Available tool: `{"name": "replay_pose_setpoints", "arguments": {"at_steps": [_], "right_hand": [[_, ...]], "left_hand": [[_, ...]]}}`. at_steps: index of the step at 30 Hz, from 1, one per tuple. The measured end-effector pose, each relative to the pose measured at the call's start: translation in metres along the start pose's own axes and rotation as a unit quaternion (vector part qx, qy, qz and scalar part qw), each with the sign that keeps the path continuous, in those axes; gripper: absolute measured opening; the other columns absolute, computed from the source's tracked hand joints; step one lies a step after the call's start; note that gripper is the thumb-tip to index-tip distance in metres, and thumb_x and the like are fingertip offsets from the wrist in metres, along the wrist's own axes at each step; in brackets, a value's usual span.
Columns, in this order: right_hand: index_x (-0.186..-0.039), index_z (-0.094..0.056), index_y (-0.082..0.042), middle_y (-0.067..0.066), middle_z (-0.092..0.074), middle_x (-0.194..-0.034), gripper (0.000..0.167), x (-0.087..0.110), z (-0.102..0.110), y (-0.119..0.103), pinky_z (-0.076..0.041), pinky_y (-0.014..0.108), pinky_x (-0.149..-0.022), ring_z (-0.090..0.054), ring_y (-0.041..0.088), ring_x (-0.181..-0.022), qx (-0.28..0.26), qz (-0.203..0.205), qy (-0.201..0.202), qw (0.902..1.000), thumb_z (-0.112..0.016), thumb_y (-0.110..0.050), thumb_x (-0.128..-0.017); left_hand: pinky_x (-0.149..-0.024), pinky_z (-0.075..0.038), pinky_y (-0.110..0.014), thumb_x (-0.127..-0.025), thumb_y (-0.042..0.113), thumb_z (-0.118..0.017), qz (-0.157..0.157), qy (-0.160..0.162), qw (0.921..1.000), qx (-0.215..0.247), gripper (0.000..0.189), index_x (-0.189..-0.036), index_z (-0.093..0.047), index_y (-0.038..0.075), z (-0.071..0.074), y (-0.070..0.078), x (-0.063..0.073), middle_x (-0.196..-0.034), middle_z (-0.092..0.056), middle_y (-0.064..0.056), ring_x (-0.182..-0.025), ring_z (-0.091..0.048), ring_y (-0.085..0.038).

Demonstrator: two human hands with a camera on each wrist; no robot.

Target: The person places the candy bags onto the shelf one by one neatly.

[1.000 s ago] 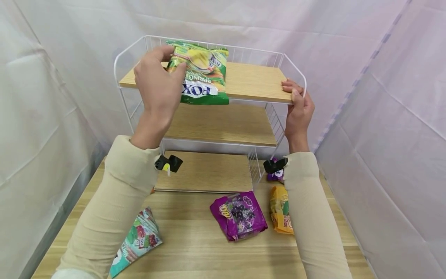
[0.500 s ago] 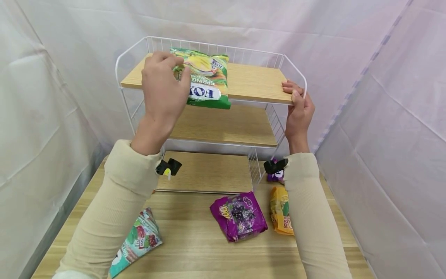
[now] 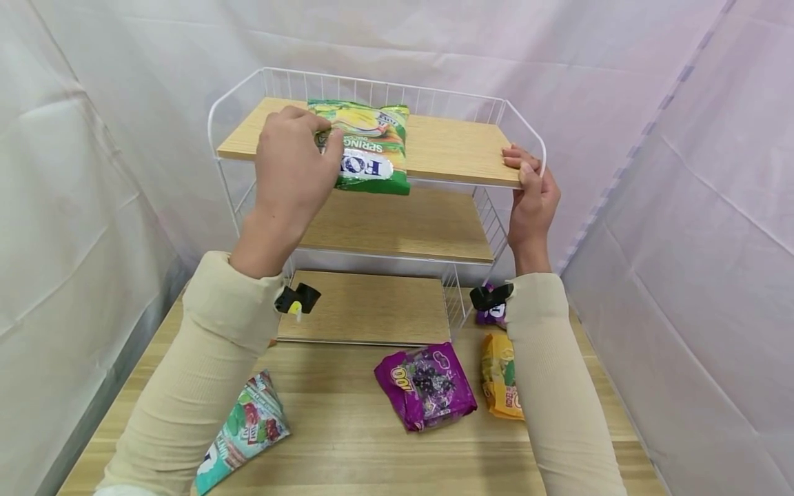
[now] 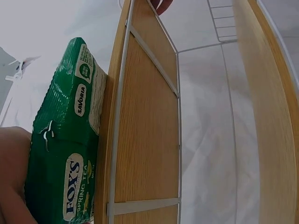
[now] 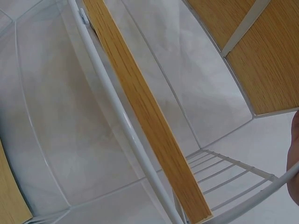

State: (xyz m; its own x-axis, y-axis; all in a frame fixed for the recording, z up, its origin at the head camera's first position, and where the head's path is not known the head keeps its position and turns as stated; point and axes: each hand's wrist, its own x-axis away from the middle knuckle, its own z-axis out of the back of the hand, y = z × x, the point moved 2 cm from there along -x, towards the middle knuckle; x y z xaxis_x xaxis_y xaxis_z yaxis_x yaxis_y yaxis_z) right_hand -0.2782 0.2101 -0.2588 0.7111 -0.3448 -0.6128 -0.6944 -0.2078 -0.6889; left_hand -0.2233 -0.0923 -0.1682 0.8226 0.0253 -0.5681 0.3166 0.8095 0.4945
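Observation:
My left hand (image 3: 291,162) pinches the left side of a green bag of Fox's Spring Tea candy (image 3: 372,155). The bag leans back over the front edge of the top shelf (image 3: 459,145) of a white wire rack. Seen from the left wrist, the green underside of the bag lies right against the edge of the board. At the right front corner of that shelf, my right hand (image 3: 533,200) grips the board and wire frame, fingers on top and thumb in front. Only a sliver of its fingers (image 5: 293,158) shows in the right wrist view.
Below are a middle shelf (image 3: 397,220) and a bottom shelf (image 3: 372,303). On the table (image 3: 335,427) lie a purple candy bag (image 3: 428,386), a yellow bag (image 3: 498,375), a teal mint bag (image 3: 254,420) and a small purple bag (image 3: 493,315) behind. White cloth hangs around.
My left hand and the green candy bag have moved down and slightly right, and the bag's upper end has sunk toward the top shelf. My right hand keeps its place.

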Motion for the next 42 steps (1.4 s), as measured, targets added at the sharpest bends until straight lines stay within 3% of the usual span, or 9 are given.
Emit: {"name": "replay_pose_setpoints", "arguments": {"at_steps": [3,5,9,14,17,21,25,32,42], "right_hand": [[-0.089,-0.069,0.005,0.023,-0.063,-0.114,0.029,0.001,0.001,-0.001,-0.039,0.036,-0.104,-0.049,0.031,-0.123,0.005,-0.001,0.000,1.0000,-0.041,-0.003,-0.091],[-0.089,-0.069,0.005,0.023,-0.063,-0.114,0.029,0.001,0.001,-0.001,-0.038,0.036,-0.104,-0.049,0.030,-0.123,0.006,-0.002,0.000,1.0000,-0.041,-0.003,-0.091],[-0.088,-0.069,0.006,0.022,-0.064,-0.111,0.029,0.001,-0.001,-0.002,-0.038,0.036,-0.104,-0.050,0.030,-0.123,-0.003,-0.001,0.001,1.0000,-0.041,-0.003,-0.091],[-0.089,-0.068,0.006,0.023,-0.063,-0.112,0.029,0.001,0.000,-0.001,-0.038,0.036,-0.104,-0.049,0.030,-0.123,0.000,-0.001,0.001,1.0000,-0.041,-0.003,-0.091],[-0.090,-0.068,0.005,0.023,-0.062,-0.114,0.029,0.001,0.002,-0.002,-0.039,0.036,-0.104,-0.049,0.031,-0.123,0.007,-0.001,0.002,1.0000,-0.041,-0.003,-0.091],[-0.089,-0.069,0.005,0.023,-0.063,-0.114,0.029,0.000,0.002,-0.001,-0.039,0.037,-0.104,-0.049,0.031,-0.123,0.006,0.002,-0.001,1.0000,-0.041,-0.003,-0.091],[-0.088,-0.069,0.005,0.023,-0.064,-0.112,0.030,-0.001,0.001,-0.001,-0.039,0.037,-0.104,-0.049,0.032,-0.123,-0.002,0.003,0.000,1.0000,-0.041,-0.003,-0.091],[-0.087,-0.070,0.005,0.023,-0.063,-0.111,0.030,-0.002,0.000,0.000,-0.039,0.037,-0.103,-0.049,0.031,-0.122,-0.002,0.004,-0.001,1.0000,-0.041,-0.003,-0.090],[-0.088,-0.069,0.005,0.023,-0.063,-0.111,0.029,0.000,-0.003,-0.001,-0.039,0.037,-0.103,-0.049,0.032,-0.123,-0.007,0.005,-0.003,1.0000,-0.041,-0.003,-0.090]], "left_hand": [[-0.094,-0.043,-0.044,-0.094,0.024,-0.056,-0.024,-0.005,0.9995,-0.020,0.035,-0.115,-0.068,-0.001,0.000,0.001,0.004,-0.119,-0.062,-0.018,-0.112,-0.053,-0.033],[-0.090,-0.044,-0.047,-0.094,0.024,-0.057,-0.064,0.012,0.9975,-0.029,0.032,-0.112,-0.069,0.000,0.000,0.002,0.008,-0.114,-0.064,-0.017,-0.108,-0.055,-0.035],[-0.080,-0.045,-0.050,-0.094,0.022,-0.058,-0.148,0.064,0.9862,-0.038,0.027,-0.102,-0.072,0.001,0.001,0.003,0.019,-0.102,-0.068,-0.016,-0.099,-0.058,-0.037],[-0.078,-0.044,-0.051,-0.096,0.024,-0.056,-0.195,0.082,0.9762,-0.048,0.030,-0.101,-0.071,-0.001,0.004,0.004,0.033,-0.105,-0.066,-0.017,-0.101,-0.056,-0.036],[-0.085,-0.043,-0.051,-0.096,0.022,-0.055,-0.232,0.104,0.9656,-0.055,0.029,-0.101,-0.070,-0.002,0.005,0.004,0.043,-0.109,-0.063,-0.021,-0.106,-0.054,-0.038],[-0.098,-0.037,-0.049,-0.094,0.016,-0.056,-0.278,0.163,0.9446,-0.059,0.024,-0.104,-0.068,-0.001,0.005,0.003,0.059,-0.116,-0.060,-0.023,-0.116,-0.049,-0.038],[-0.098,-0.038,-0.049,-0.092,0.010,-0.056,-0.315,0.206,0.9244,-0.059,0.023,-0.110,-0.068,0.003,0.001,0.001,0.072,-0.121,-0.059,-0.021,-0.119,-0.049,-0.037],[-0.102,-0.037,-0.047,-0.089,0.001,-0.057,-0.344,0.215,0.9090,-0.097,0.030,-0.116,-0.069,0.010,-0.013,-0.003,0.078,-0.125,-0.059,-0.017,-0.119,-0.050,-0.035],[-0.105,-0.034,-0.047,-0.094,0.004,-0.056,-0.335,0.220,0.9100,-0.107,0.031,-0.118,-0.069,0.018,-0.027,-0.011,0.071,-0.125,-0.059,-0.013,-0.118,-0.051,-0.034]]}}
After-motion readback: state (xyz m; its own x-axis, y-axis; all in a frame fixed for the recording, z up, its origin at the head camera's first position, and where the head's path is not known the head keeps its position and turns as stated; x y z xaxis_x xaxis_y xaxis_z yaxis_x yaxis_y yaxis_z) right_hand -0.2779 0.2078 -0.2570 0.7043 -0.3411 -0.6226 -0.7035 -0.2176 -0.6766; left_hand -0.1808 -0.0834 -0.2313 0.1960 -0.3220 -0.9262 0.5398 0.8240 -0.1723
